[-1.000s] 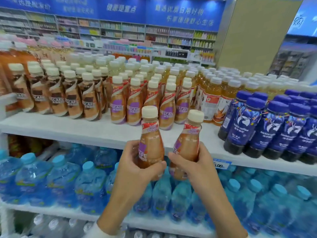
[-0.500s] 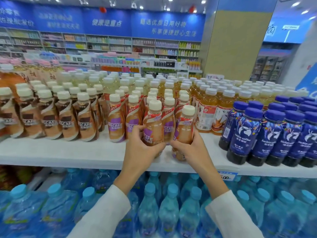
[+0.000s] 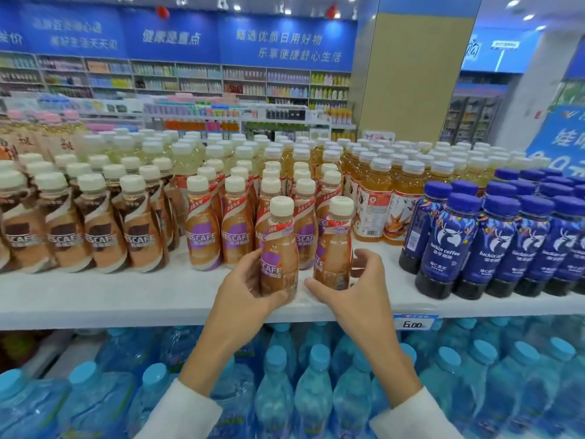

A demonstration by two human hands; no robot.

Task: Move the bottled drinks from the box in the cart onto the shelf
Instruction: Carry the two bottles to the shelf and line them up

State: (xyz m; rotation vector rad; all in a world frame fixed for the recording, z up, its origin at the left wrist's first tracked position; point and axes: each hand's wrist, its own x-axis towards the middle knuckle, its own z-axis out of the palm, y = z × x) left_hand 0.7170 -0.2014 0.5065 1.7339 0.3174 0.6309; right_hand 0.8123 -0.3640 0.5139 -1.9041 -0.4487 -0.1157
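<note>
Two Nescafe coffee bottles with purple labels and cream caps stand upright on the white shelf, in front of a row of the same drink. My left hand is wrapped around the left bottle, thumb across its front. My right hand cups the right bottle loosely, thumb at its base and fingers curled at its right side. The cart and the box are out of view.
Brown-label Nescafe bottles fill the shelf's left part. Amber tea bottles stand behind on the right, and dark blue Luckin coffee bottles crowd the right front. Blue-capped water bottles fill the shelf below. A price tag hangs on the edge.
Both hands carried the two bottles up from below the shelf edge and forward onto the shelf. The bottles now stand on its surface, and my right hand's grip has loosened.
</note>
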